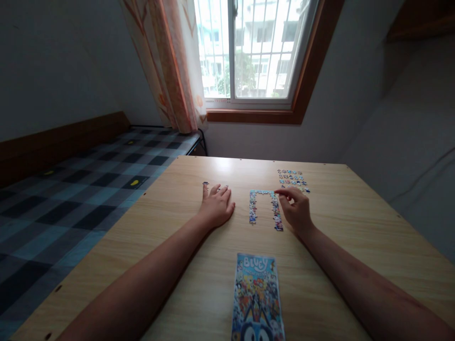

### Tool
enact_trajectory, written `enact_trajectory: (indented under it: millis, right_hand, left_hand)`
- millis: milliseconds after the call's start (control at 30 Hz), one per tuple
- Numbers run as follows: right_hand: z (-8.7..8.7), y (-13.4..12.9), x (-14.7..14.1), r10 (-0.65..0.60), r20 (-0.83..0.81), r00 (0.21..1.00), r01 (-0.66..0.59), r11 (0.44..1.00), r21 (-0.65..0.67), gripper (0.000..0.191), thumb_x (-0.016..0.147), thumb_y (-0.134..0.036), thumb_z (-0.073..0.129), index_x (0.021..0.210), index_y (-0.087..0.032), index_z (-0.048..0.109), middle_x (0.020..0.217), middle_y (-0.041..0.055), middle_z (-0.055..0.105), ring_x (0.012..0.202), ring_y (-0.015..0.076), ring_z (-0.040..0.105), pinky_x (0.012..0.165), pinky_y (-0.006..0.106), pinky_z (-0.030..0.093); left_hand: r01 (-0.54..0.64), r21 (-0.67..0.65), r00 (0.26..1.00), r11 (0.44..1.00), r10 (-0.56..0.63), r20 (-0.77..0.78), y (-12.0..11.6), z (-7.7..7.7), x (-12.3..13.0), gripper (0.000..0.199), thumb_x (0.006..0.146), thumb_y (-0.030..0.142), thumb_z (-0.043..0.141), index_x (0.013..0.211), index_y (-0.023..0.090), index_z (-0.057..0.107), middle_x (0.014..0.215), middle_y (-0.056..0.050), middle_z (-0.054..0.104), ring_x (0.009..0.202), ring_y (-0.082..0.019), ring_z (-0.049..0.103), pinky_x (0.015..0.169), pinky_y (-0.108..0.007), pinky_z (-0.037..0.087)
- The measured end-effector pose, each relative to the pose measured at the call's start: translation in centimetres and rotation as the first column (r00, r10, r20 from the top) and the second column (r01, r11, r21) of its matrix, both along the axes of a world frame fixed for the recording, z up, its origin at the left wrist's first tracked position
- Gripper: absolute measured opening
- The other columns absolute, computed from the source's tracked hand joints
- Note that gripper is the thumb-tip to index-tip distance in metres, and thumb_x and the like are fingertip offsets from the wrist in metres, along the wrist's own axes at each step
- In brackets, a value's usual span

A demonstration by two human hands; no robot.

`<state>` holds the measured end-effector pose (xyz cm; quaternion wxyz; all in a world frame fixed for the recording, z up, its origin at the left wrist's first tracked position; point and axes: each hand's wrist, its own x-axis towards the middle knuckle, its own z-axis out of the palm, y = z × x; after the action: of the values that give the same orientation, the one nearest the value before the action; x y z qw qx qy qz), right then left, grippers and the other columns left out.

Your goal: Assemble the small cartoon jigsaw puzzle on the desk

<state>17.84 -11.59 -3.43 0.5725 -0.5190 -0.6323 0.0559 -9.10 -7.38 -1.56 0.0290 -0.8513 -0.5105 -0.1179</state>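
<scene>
A partly joined jigsaw puzzle frame lies on the table, with a left side, a top strip and a right side. At its top right corner, my right hand has thumb and forefinger pinched together; whatever sits between the tips is too small to make out. My left hand rests flat with fingers spread, left of the frame. A small puzzle piece shows by its fingertips, and others there are partly covered. Beyond my right hand, several loose puzzle pieces lie in rows.
A picture box or sheet reading "Bluey" lies near me on the wooden table. To the left stands a bed with a checked cover. A curtain and a barred window are behind the table.
</scene>
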Motion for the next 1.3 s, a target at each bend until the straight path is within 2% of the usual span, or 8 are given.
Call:
enact_trajectory:
  millis: [100, 167, 233, 400, 600, 900, 1167, 1300]
  right_hand:
    - [0.1, -0.1, 0.0, 0.005, 0.010, 1.000, -0.005, 1.000, 0.009, 0.020, 0.084, -0.019, 0.054, 0.084, -0.021, 0.074, 0.078, 0.0039, 0.067, 0.078, 0.0189, 0.059, 0.065, 0.032, 0.046]
    - [0.2, -0.1, 0.0, 0.004, 0.009, 1.000, -0.004, 1.000, 0.013, 0.020, 0.084, -0.019, 0.054, 0.083, -0.021, 0.074, 0.078, 0.0039, 0.067, 0.077, 0.0188, 0.059, 0.065, 0.032, 0.046]
    - [0.3, -0.2, 0.0, -0.003, 0.004, 1.000, 0.003, 1.000, 0.016, 0.020, 0.084, -0.020, 0.054, 0.083, -0.021, 0.074, 0.078, 0.0040, 0.067, 0.076, 0.0186, 0.059, 0.064, 0.032, 0.046]
    - [0.4, -0.2, 0.0, -0.001, 0.021, 1.000, 0.001, 1.000, 0.029, 0.021, 0.084, -0.019, 0.053, 0.083, -0.022, 0.074, 0.079, 0.0044, 0.068, 0.080, 0.0196, 0.061, 0.066, 0.033, 0.047]
    - [0.4, -0.2, -0.1, 0.005, 0.040, 0.999, -0.007, 0.999, 0.039, 0.020, 0.083, -0.018, 0.054, 0.083, -0.021, 0.074, 0.079, 0.0040, 0.068, 0.078, 0.0191, 0.060, 0.067, 0.032, 0.048]
    - [0.1, 0.1, 0.0, 0.028, 0.057, 0.998, -0.030, 0.999, 0.038, 0.021, 0.082, -0.016, 0.054, 0.083, -0.021, 0.075, 0.077, 0.0030, 0.068, 0.075, 0.0180, 0.059, 0.067, 0.032, 0.047]
    - [0.1, 0.0, -0.2, 0.059, 0.092, 0.994, -0.062, 0.997, 0.039, 0.021, 0.082, -0.012, 0.056, 0.083, -0.021, 0.075, 0.077, 0.0024, 0.068, 0.076, 0.0178, 0.060, 0.070, 0.032, 0.047]
    - [0.4, -0.2, -0.5, 0.169, 0.242, 0.956, -0.183, 0.982, 0.038, 0.021, 0.084, -0.011, 0.058, 0.084, -0.022, 0.075, 0.080, 0.0030, 0.070, 0.082, 0.0195, 0.061, 0.080, 0.036, 0.048]
  left_hand:
    - [0.093, 0.091, 0.996, 0.991, -0.092, -0.015, -1.3, 1.0, 0.6, 0.028, 0.096, 0.030, 0.048, 0.107, 0.023, 0.073, 0.120, -0.009, 0.072, 0.119, -0.030, 0.056, 0.118, -0.064, 0.015]
    - [0.112, 0.127, 0.994, 0.985, -0.109, -0.029, -2.2, 1.7, 0.8, 0.028, 0.096, 0.026, 0.048, 0.087, 0.022, 0.075, 0.099, -0.009, 0.075, 0.104, -0.028, 0.059, 0.111, -0.057, 0.028]
    - [0.097, 0.149, 0.995, 0.984, -0.094, -0.027, -2.8, 2.4, 0.8, 0.025, 0.092, 0.024, 0.053, 0.081, 0.022, 0.076, 0.090, -0.009, 0.075, 0.097, -0.028, 0.059, 0.101, -0.053, 0.037]
    - [0.140, 0.123, 0.989, 0.982, -0.133, -0.060, -1.8, 3.4, -0.5, 0.030, 0.084, 0.010, 0.055, 0.092, 0.025, 0.079, 0.100, -0.009, 0.074, 0.095, -0.027, 0.059, 0.089, -0.044, 0.041]
    - [0.410, -0.102, 0.907, 0.906, -0.417, -0.056, 0.7, 3.7, -2.4, 0.028, 0.082, 0.010, 0.063, 0.092, 0.031, 0.079, 0.103, -0.001, 0.075, 0.095, -0.022, 0.060, 0.081, -0.033, 0.046]
    - [0.389, -0.230, 0.902, 0.892, -0.420, -0.103, 0.4, 5.5, -2.6, 0.018, 0.083, 0.017, 0.070, 0.089, 0.031, 0.079, 0.099, 0.001, 0.076, 0.094, -0.019, 0.066, 0.083, -0.030, 0.049]
    - [0.417, -0.302, 0.891, 0.857, -0.451, -0.048, 0.5, 5.0, -2.3, 0.015, 0.084, 0.022, 0.072, 0.093, 0.031, 0.079, 0.104, 0.001, 0.076, 0.093, -0.018, 0.067, 0.078, -0.028, 0.047]
    - [0.415, -0.294, 0.894, 0.861, -0.446, -0.042, 0.5, 4.8, -2.0, 0.009, 0.084, 0.021, 0.073, 0.087, 0.027, 0.078, 0.100, 0.000, 0.075, 0.091, -0.019, 0.067, 0.077, -0.028, 0.046]
